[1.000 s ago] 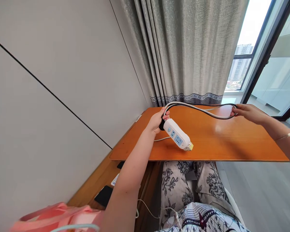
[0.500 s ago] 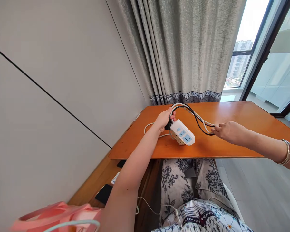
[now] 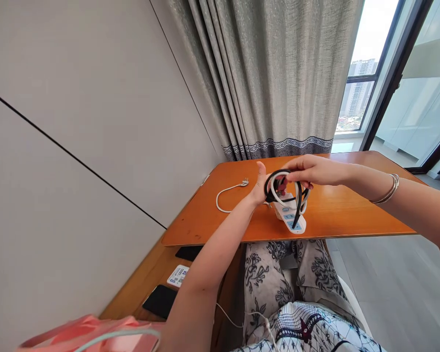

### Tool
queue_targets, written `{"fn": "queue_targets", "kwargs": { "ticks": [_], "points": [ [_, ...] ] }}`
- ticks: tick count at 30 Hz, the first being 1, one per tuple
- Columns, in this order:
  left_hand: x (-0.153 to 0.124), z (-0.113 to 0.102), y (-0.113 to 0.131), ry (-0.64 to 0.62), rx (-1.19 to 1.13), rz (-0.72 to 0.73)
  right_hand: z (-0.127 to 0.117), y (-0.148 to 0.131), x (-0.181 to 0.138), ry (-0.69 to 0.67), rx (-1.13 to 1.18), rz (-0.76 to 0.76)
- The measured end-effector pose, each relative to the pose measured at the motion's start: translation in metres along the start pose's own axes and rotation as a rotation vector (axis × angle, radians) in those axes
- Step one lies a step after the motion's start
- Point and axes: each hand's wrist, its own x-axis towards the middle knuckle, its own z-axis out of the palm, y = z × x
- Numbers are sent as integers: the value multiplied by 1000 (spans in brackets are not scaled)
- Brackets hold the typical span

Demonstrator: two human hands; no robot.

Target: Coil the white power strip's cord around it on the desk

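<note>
A black cable and white cables (image 3: 277,196) form a coil in front of me. My left hand (image 3: 261,188) is at the coil's left side, thumb raised, its fingers curled behind and into the loop. My right hand (image 3: 303,171) reaches over from the right and pinches the cables at the top of the coil. Below the coil hangs or rests a white power strip (image 3: 297,227) with blue socket faces; I cannot tell whether it touches the table. A second, beige block behind it is mostly hidden. A white plug (image 3: 244,183) lies on the table left of my hands, its cord curving back toward the bundle.
The orange-brown wooden table (image 3: 352,210) has its near edge above my lap. Lower left, a wooden ledge carries a black phone (image 3: 160,301), a white printed card (image 3: 178,275) and a pink bag (image 3: 91,335). A wall stands left, a grey curtain (image 3: 278,73) behind.
My right hand has moved left and brought the stretched cables round into a coil at my left hand. My left thumb has lifted. The bundle has shifted right; the plug now shows.
</note>
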Motion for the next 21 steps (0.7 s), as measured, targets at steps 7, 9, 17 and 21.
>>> {"fn": "queue_targets", "kwargs": {
  "ticks": [7,9,17,21],
  "points": [
    [-5,-8,-3,-70,86,123,11,16,26,445,615,9],
    [-7,-6,-2,-83,174,151,17,18,30,501,665,16],
    [-11,13,4,12,268,33,6,30,34,611,325,-38],
    [-10,11,3,10,260,14,2,49,27,653,-315,-202]
  ]
}}
